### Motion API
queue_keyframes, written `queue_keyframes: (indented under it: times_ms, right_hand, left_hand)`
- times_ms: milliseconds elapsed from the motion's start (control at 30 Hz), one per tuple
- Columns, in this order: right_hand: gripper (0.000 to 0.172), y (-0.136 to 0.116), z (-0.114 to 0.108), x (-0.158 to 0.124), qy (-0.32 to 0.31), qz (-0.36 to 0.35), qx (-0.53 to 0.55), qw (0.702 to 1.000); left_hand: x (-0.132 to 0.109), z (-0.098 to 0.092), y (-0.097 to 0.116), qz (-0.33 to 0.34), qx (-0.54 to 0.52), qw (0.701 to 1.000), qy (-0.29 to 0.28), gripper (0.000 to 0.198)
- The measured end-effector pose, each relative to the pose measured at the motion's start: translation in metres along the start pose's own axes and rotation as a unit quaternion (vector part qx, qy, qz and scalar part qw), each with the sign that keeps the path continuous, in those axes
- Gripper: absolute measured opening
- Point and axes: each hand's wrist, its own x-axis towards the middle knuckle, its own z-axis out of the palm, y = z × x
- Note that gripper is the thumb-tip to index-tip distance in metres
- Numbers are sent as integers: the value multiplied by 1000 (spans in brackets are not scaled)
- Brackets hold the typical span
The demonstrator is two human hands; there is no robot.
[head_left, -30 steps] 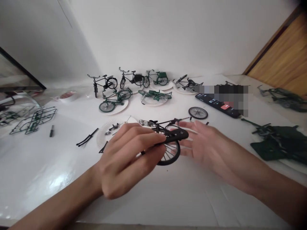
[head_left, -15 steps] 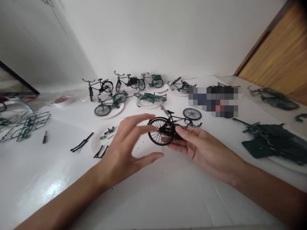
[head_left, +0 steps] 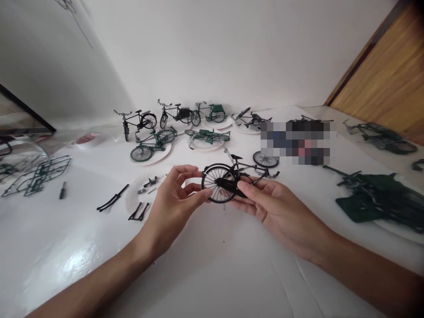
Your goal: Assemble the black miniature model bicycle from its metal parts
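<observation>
At centre frame, the left hand [head_left: 179,194] is pinching the rear wheel [head_left: 214,187] of a black model bicycle [head_left: 229,184] that the right hand [head_left: 273,198] is gripping, seemingly adjusting it; the next move is probably needing steady support; a loose wheel [head_left: 264,160] is lying beyond

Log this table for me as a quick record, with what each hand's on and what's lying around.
Left hand: thumb and fingers at the rear wheel
Right hand: holding the small black bicycle around its middle
Beyond the bicycle: loose wheel, lying flat
Beside left hand: paper plate with small parts
Farther left: small tool
Back row: three upright bicycles, two black, one green
</observation>
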Motion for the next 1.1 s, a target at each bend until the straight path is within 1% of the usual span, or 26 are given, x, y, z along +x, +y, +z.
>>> queue_keyframes:
  times_ms: [133,267,333,400,433,467,500,533,567,600,633,667,733,767,800,867,933,1033,1100]
  right_hand:
    - [21,2,0,1,7,-13,-12,1000]
    - [20,3,0,1,33,-15,-9,999]
    - [18,3,0,1,32,-20,-1,999]
    - [17,3,0,1,25,-21,3,999]
    - [17,3,0,1,22,-20,2,1000]
    - [18,3,-1,1,21,-17,-1,1000]
    - [18,3,-1,1,22,-15,-6,1000]
    - [19,3,-2,1,23,-14,-11,1000]
    - [19,3,-2,1,25,-14,-17,999]
    - [19,3,-3,1,26,-12,-21,999]
    - [19,4,-3,1,25,-10,-25,999]
    - [19,4,-3,1,21,-6,-26,999]
    - [18,3,-3,1,8,6,-25,1000]
    - [17,3,-4,1,-1,14,-23,1000]
    - [15,3,-4,0,-9,22,-21,999]
    - [13,2,-5,1,-22,41,-20,999]
    - [12,0,-5,1,-27,54,-17,998]
    - [11,-1,-6,2,-23,61,-15,998]
    - [12,-2,-6,2,-13,58,-14,998]
  left_hand:
    - [-1,-1,-2,16,-9,1000,3,33]
    - [-2,1,-1,-29,-23,999,6,42]
    - [-2,4,0,-52,-34,998,-11,43]
    - [-2,5,-1,-58,-34,997,-34,40]
    - [-2,4,-1,-51,-23,998,-42,38]
    - [-1,2,-2,-30,-3,999,-43,36]
    - [1,-1,-2,8,30,999,-37,35]
    - [4,-6,-2,63,79,994,-28,33]
    - [7,-12,-2,132,143,981,-20,32]
    - [10,-18,-1,208,218,953,-18,31]
    - [14,-23,1,281,298,912,-28,30]
    - [17,-28,3,340,365,865,-47,30]
    - [20,-35,8,414,459,780,-97,28]
    - [21,-36,10,433,488,748,-121,28]
    - [20,-36,12,443,511,723,-141,29]
    - [17,-35,16,448,543,688,-175,30]
    - [14,-34,19,451,556,668,-203,29]
    - [11,-38,22,460,558,654,-222,24]
    - [13,-44,23,456,559,658,-218,21]
